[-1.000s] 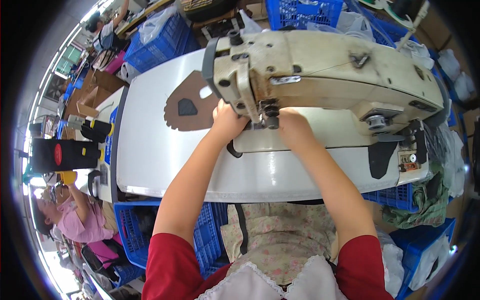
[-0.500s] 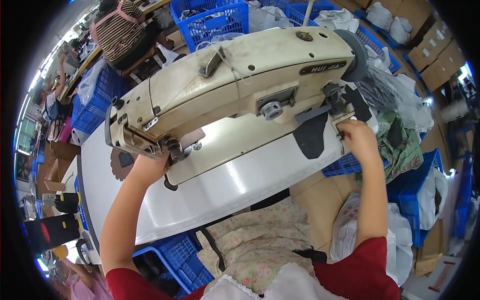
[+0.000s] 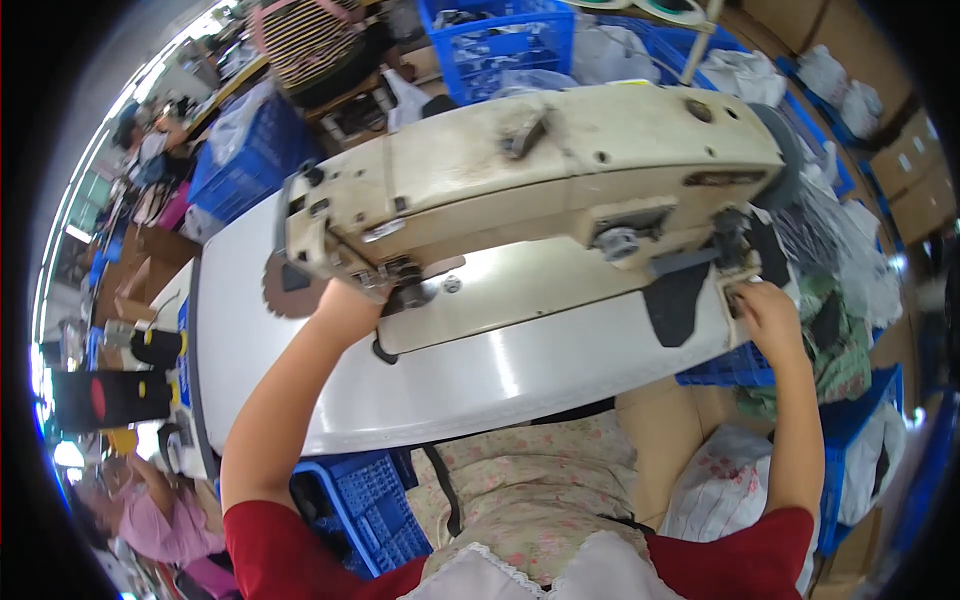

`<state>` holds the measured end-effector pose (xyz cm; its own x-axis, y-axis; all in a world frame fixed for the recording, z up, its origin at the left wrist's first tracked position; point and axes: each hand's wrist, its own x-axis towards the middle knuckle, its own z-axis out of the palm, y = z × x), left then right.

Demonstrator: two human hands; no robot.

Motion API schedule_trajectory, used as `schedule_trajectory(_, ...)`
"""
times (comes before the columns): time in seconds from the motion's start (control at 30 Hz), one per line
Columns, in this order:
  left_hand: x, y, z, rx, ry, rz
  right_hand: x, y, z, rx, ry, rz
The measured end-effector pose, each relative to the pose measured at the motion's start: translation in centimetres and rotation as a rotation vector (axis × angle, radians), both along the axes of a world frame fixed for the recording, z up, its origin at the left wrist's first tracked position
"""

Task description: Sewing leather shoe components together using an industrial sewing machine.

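A cream industrial sewing machine stretches across a white table. My left hand is beneath the needle end of the machine, its fingers hidden behind the presser foot area. Beside it on the table lies a brown, scallop-edged piece with a dark patch. At the other end, my right hand bends closed at a small fitting by the machine's base. What its fingertips grip, if anything, is too small to make out. A black flat piece lies close to its left.
A blue crate stands under the table's front edge, near my lap. Blue crates and plastic bags crowd the right side. Behind the machine stands another blue crate. Co-workers sit at far left, one in a pink top.
The whole view has swung, so the machine and table appear farther right. Both hands stay at the same spots on the machine, with only slight finger motion at most.
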<state>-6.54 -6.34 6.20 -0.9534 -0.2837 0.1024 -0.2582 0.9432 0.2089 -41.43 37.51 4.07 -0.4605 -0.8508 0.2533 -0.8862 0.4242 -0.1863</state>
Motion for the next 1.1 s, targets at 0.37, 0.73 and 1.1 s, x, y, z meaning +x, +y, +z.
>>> schedule_trajectory(0.37, 4.5, 0.5, -5.2, -0.640, -0.629, 0.223, 16.8, -9.2, -0.2, -0.521, -1.887, -0.219)
schedule_trajectory(0.73, 7.7, 0.3, -4.4, -0.221, -0.243, 0.358, 23.8, -18.3, 0.0, -0.067, -1.927, 0.011)
schedule_trajectory(1.1, 9.2, 4.5, -5.8, -0.211, 0.140, 0.332, 20.5, -19.8, -3.1, -0.246, 0.126, 0.335)
